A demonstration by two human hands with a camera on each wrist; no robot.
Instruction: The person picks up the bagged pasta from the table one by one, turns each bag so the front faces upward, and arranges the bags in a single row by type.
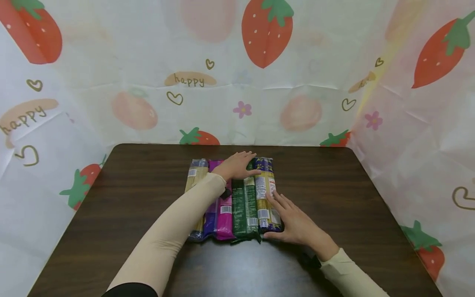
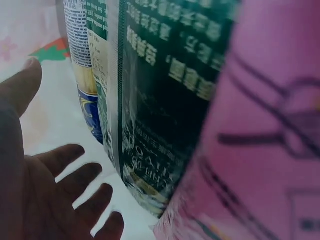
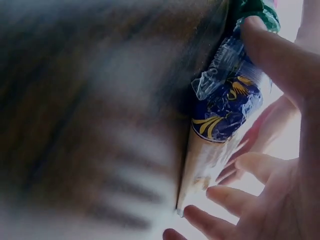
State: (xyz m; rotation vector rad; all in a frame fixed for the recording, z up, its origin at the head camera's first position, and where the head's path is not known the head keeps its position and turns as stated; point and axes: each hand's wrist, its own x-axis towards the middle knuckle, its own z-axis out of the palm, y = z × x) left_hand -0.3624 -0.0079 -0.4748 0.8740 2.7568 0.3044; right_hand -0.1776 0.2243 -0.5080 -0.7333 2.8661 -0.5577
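Several long packets, noodle-like in shape, lie side by side on the table. From left to right they are a see-through pale yellow packet (image 1: 191, 179), a pink and purple packet (image 1: 224, 225), a dark green packet (image 1: 239, 206) and a blue and gold packet (image 1: 262, 187). My left hand (image 1: 236, 166) reaches across the far ends of the green and pink packets, fingers extended; the left wrist view shows them spread beyond the green packet (image 2: 165, 85). My right hand (image 1: 297, 222) lies along the blue and gold packet's right side, fingers spread, thumb near its front end (image 3: 227, 107).
The dark wooden table (image 1: 148, 165) has rounded far corners. A white strawberry-printed sheet (image 1: 222, 90) stands behind it and along both sides. My left forearm sleeve (image 1: 174, 222) crosses over the leftmost packets and hides part of them.
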